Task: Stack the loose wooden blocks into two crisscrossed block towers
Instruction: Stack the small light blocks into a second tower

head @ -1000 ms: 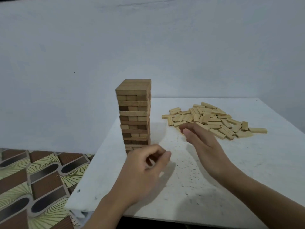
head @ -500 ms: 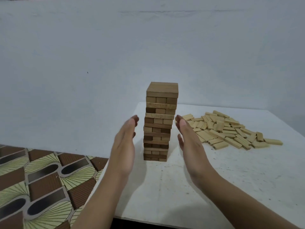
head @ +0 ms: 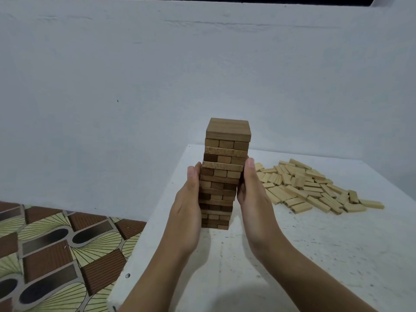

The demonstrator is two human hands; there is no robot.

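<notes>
The block tower [head: 225, 176] stands upright on the white bench [head: 315, 255], between the fingers of both hands. Its layers alternate in direction, three blocks to a layer. Several middle layers sit slightly out of line with their neighbours.

The left hand [head: 186, 210] lies flat against the left face of the tower. Its fingers [head: 193, 176] are straight, point upward and press on the wood. The right hand [head: 253, 199] lies flat against the right face in the same way, and its fingers [head: 249, 170] are also straight and pressing. Neither hand curls round a block. The top layers of the tower rise above the fingertips, and the base rests on the bench below the palms.

The loose blocks [head: 310, 188], paler than the tower, lie in a flat pile on the bench to the right of the right-hand fingers, near them but not touching. One block lies by itself at the pile's far right end.

To the left of the left-hand fingers, beyond the bench edge, is a patterned floor [head: 56, 244] in brown and green. A pale wall [head: 135, 75] stands behind the tower.
</notes>
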